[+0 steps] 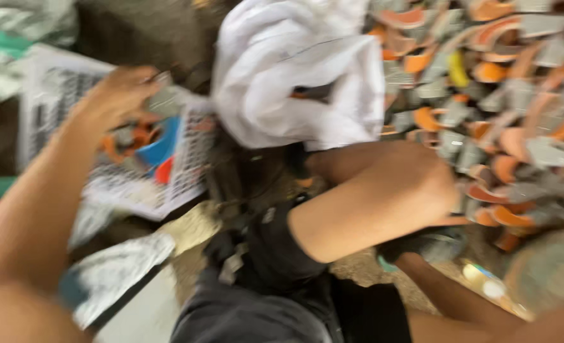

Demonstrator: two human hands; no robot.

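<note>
The whole view is motion-blurred. My left hand reaches over a white perforated basket that holds orange, blue and red pieces. Its fingertips seem pinched on a small grey piece above the basket's rim. My right forearm comes in from the lower right. My right hand is tucked under my bent knee and mostly hidden, by something dark. A big heap of grey and orange curved pieces fills the right side.
A crumpled white cloth or bag hangs at top centre between basket and heap. Dark shorts cover my thigh. White sacking lies at lower left, on dirt ground. A round grey object sits at lower right.
</note>
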